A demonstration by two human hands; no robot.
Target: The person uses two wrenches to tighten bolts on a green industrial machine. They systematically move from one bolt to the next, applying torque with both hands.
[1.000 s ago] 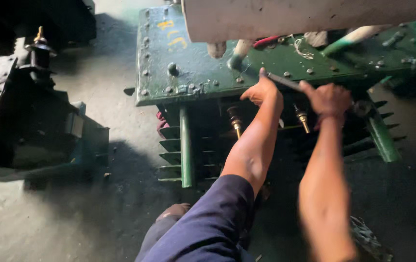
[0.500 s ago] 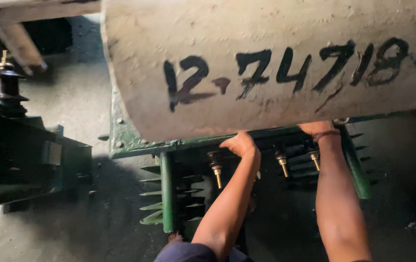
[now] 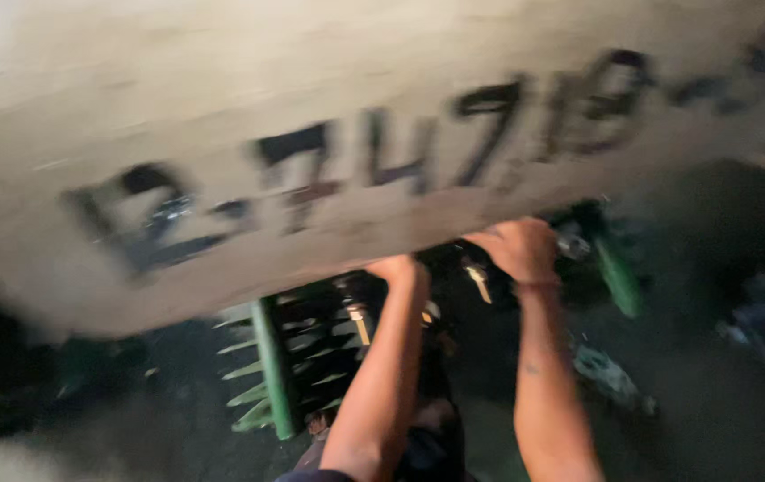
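The head view is strongly blurred. A large pale beige slab with dark painted marks (image 3: 311, 152) fills the whole upper part of the frame and reaches down to the middle. Half a second ago it covered only the upper half, and one second ago only a narrow strip at the top edge, so the view has tilted and the slab now hides almost all of the top of the green metal machine body with cooling fins (image 3: 275, 375).

Below the slab, in the lower centre, both bare arms reach upward. The left hand (image 3: 400, 268) is at the slab's lower edge, above the brass-coloured bolts (image 3: 360, 323) on the machine's front. Its fingers are curled over the machine's top edge, but blur and the slab hide what they hold, so I cannot tell. The right hand (image 3: 516, 245) is to the right of it, closed in a fist around a grey metal handle-like tool (image 3: 572, 245) that sticks out towards the right.

Both hands are at the same places on the machine as before, so the work there appears to go on, though it is less visible now.
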